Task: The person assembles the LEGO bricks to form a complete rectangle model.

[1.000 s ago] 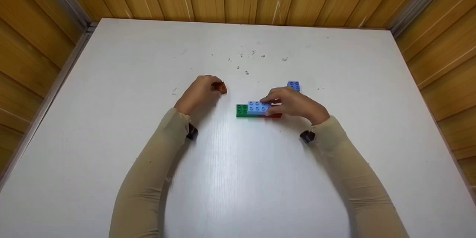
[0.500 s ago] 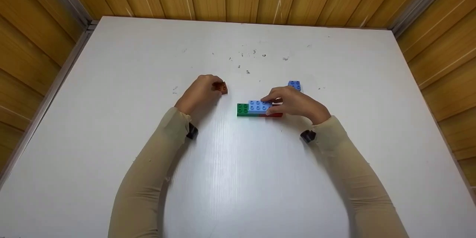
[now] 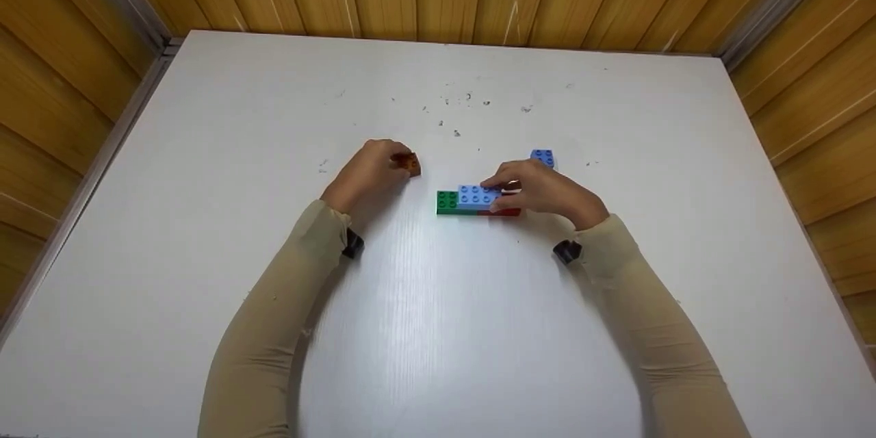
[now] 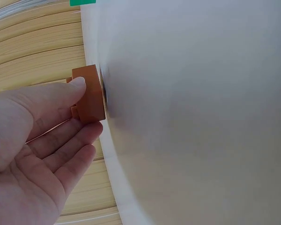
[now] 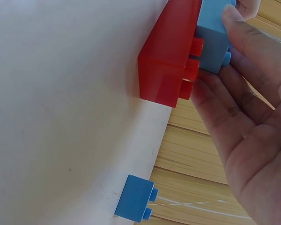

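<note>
head: left hand (image 3: 370,170) pinches orange brick (image 4: 92,101) (likely light, stiff; hold sides); right hand (image 3: 545,189) grips light-blue brick (image 3: 473,199) at orange's four o'clock.

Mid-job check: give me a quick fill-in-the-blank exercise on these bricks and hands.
The left hand pinches the orange brick; the hand gripping the stack is the ____ one.
In the stack, the red brick and green brick lie beneath a light ____ one.
The separate blue brick rests on the table, whose top is ____.

Missing words: right; blue; white.
</note>
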Action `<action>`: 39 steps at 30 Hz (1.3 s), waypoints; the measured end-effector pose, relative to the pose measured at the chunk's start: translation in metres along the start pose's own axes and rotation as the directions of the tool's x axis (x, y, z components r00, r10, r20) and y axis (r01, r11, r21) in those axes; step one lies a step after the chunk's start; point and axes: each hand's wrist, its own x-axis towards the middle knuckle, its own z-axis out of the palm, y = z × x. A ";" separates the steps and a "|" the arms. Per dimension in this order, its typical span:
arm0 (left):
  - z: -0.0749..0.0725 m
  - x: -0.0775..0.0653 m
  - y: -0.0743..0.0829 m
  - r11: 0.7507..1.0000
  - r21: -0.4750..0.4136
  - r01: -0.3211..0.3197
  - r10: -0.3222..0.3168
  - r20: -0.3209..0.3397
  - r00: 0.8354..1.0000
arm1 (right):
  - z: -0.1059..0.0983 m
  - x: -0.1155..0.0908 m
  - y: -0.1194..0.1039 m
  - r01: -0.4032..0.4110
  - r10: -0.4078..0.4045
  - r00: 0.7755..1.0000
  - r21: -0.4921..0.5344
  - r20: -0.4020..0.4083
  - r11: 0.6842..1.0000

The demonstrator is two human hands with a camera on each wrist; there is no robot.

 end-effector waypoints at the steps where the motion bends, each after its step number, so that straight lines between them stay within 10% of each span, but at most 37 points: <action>1: 0.000 0.000 0.001 1.000 -0.001 0.001 -0.001 -0.001 1.000 | 0.000 0.000 0.000 0.000 0.000 1.000 0.001 0.000 1.000; 39: 0.002 -0.018 0.027 0.974 -0.061 -0.219 0.220 0.008 0.975 | 0.001 -0.001 0.002 0.025 -0.025 0.999 0.016 -0.025 1.000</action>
